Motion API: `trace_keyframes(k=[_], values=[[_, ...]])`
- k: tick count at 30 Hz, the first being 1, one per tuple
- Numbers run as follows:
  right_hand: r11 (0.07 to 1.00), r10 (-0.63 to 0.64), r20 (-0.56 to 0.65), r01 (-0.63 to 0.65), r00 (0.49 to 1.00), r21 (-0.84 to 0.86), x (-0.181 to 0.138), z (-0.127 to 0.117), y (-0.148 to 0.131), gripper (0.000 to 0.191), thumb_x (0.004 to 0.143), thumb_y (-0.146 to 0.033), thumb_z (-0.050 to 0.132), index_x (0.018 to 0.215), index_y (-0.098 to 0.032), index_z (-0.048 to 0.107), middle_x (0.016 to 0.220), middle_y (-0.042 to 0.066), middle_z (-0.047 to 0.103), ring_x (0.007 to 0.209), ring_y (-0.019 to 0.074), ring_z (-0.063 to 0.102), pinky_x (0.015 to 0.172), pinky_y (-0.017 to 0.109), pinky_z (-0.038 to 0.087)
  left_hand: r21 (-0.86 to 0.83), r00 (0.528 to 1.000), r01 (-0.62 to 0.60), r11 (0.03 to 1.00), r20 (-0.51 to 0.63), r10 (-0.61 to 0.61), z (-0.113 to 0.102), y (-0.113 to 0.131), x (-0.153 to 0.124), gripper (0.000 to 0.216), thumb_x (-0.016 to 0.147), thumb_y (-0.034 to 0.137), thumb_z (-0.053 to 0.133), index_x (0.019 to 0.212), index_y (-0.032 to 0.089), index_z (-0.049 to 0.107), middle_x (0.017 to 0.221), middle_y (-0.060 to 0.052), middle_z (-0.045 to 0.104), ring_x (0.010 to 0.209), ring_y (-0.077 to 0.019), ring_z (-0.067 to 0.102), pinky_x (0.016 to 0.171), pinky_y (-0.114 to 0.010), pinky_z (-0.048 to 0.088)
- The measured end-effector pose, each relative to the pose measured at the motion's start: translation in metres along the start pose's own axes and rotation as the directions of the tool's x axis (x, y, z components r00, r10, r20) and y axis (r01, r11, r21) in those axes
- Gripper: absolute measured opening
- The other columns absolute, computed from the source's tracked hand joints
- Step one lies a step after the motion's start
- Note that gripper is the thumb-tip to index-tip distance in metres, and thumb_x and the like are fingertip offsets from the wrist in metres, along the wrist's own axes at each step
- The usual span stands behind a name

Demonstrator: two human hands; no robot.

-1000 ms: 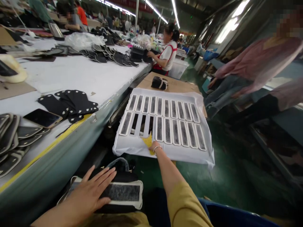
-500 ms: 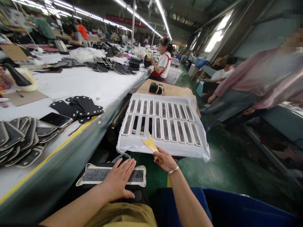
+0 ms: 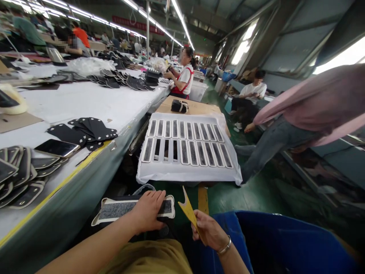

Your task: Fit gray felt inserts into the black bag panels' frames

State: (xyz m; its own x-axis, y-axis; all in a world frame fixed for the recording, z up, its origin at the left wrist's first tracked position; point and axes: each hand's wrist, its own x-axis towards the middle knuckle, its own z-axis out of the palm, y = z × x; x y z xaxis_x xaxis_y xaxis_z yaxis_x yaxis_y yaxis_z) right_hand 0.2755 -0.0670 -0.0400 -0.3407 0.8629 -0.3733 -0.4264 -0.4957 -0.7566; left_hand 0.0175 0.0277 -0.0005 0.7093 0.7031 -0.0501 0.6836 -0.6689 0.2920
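A long panel point(image 3: 118, 209) with a grey felt-like middle and a raised whitish border lies across a dark support at my lap. Over its right half is my left hand point(image 3: 149, 211), fingers together and bent over the far edge, thumb at the near side. What the palm covers is hidden. To the right, my right hand point(image 3: 209, 230) pinches a flat yellow scraper-like piece point(image 3: 188, 211) with a V-notched end pointing up and away. Beyond both hands, a white-covered board point(image 3: 159, 175) bears two rows of dark, white-rimmed strips point(image 3: 194, 152), with dark slots in the nearer row.
At left, a long white table point(image 3: 71, 102) holds black shaped pieces point(image 3: 85, 131), a phone point(image 3: 57, 147) and stacked edged pieces point(image 3: 19, 175). A blue bin point(image 3: 273, 224) stands at lower right. A person in pink point(image 3: 319, 110) is at right; another in a red apron point(image 3: 185, 82) works ahead.
My right hand has drawn the yellow piece back from the board towards me and tipped it more upright. My left hand stays on the panel, its fingers now more bent.
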Motion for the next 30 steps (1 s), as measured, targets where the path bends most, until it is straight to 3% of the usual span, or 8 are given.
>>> trace_keyframes(k=[3,8,12,15,18,23,27,30], values=[[0.96,0.039,-0.138,-0.075,0.99,-0.27,-0.002,-0.003,-0.005,0.031,0.079,-0.048,0.051,0.074,-0.017,0.051,0.04,-0.007,0.043,0.031,0.0067,0.034,0.038,0.02,0.036,0.041,1.0,0.001,0.999,-0.024,0.0,0.006,0.001,-0.004,0.093,0.065,0.061,0.061,0.139,0.012,0.034,0.142,-0.017,0.037,0.128,-0.0309,0.036,0.108,-0.044,0.021],[0.662,0.012,-0.253,-0.197,0.967,-0.723,0.004,0.007,-0.021,0.062,0.087,-0.065,0.021,0.058,-0.018,0.052,0.034,-0.006,0.031,0.03,0.0082,0.029,0.035,0.021,0.025,0.08,1.0,0.007,0.997,0.012,-0.008,0.006,0.0,-0.01,0.09,0.071,0.067,0.054,0.14,0.012,0.033,0.147,-0.018,0.026,0.134,-0.032,0.028,0.11,-0.048,0.018],[0.397,-0.088,-0.219,-0.167,0.972,-0.902,0.012,0.015,-0.043,0.057,0.088,-0.06,0.029,0.048,-0.02,0.036,0.045,-0.003,0.03,0.041,0.0089,0.028,0.042,0.025,0.02,0.056,0.994,-0.03,0.998,0.104,0.024,-0.005,-0.005,-0.013,0.093,0.07,0.066,0.057,0.143,0.016,0.027,0.148,-0.017,0.025,0.135,-0.0312,0.026,0.11,-0.047,0.02],[0.316,-0.104,-0.221,-0.179,0.97,-0.932,0.015,0.014,-0.058,0.054,0.089,-0.056,0.032,0.049,-0.02,0.032,0.048,-0.002,0.031,0.045,0.0103,0.029,0.047,0.027,0.021,0.046,0.988,-0.062,0.997,0.147,0.055,-0.017,-0.002,-0.008,0.093,0.065,0.057,0.069,0.143,0.03,0.025,0.15,-0.015,0.022,0.134,-0.0358,0.027,0.107,-0.051,0.023],[0.382,-0.125,-0.256,-0.191,0.959,-0.904,0.015,0.01,-0.066,0.054,0.088,-0.059,0.031,0.051,-0.02,0.036,0.049,-0.001,0.035,0.046,0.0108,0.032,0.047,0.026,0.025,0.054,0.974,-0.121,0.991,0.201,0.108,-0.025,0.007,0.008,0.1,0.055,0.049,0.079,0.139,0.041,0.027,0.152,-0.012,0.016,0.128,-0.0426,0.034,0.099,-0.056,0.03],[0.593,-0.044,-0.285,-0.205,0.957,-0.779,0.011,0.006,-0.053,0.068,0.084,-0.071,0.018,0.062,-0.017,0.054,0.04,-0.005,0.033,0.034,0.0089,0.031,0.037,0.023,0.024,0.03,0.928,-0.237,0.971,0.301,0.217,-0.031,0.009,0.035,0.095,0.049,0.046,0.082,0.134,0.03,0.042,0.153,-0.011,0.01,0.118,-0.0429,0.045,0.09,-0.052,0.042],[0.84,-0.074,-0.144,-0.016,0.987,-0.542,0.012,0.008,-0.035,0.07,0.082,-0.073,0.022,0.095,-0.014,0.058,0.039,-0.01,0.029,0.031,0.0069,0.022,0.037,0.021,0.031,-0.033,0.886,-0.358,0.933,0.305,0.351,-0.029,0.0,0.04,0.08,0.058,0.049,0.077,0.128,0.022,0.049,0.149,-0.012,0.025,0.121,-0.0371,0.043,0.096,-0.047,0.04],[0.947,-0.164,-0.03,0.149,0.986,-0.283,0.016,0.013,-0.028,0.065,0.075,-0.073,0.043,0.104,-0.015,0.054,0.044,-0.012,0.029,0.034,0.0049,0.019,0.038,0.02,0.031,-0.104,0.875,-0.372,0.922,0.293,0.386,-0.028,-0.009,0.038,0.082,0.06,0.051,0.075,0.131,0.021,0.046,0.147,-0.012,0.03,0.126,-0.0374,0.037,0.103,-0.048,0.033]])
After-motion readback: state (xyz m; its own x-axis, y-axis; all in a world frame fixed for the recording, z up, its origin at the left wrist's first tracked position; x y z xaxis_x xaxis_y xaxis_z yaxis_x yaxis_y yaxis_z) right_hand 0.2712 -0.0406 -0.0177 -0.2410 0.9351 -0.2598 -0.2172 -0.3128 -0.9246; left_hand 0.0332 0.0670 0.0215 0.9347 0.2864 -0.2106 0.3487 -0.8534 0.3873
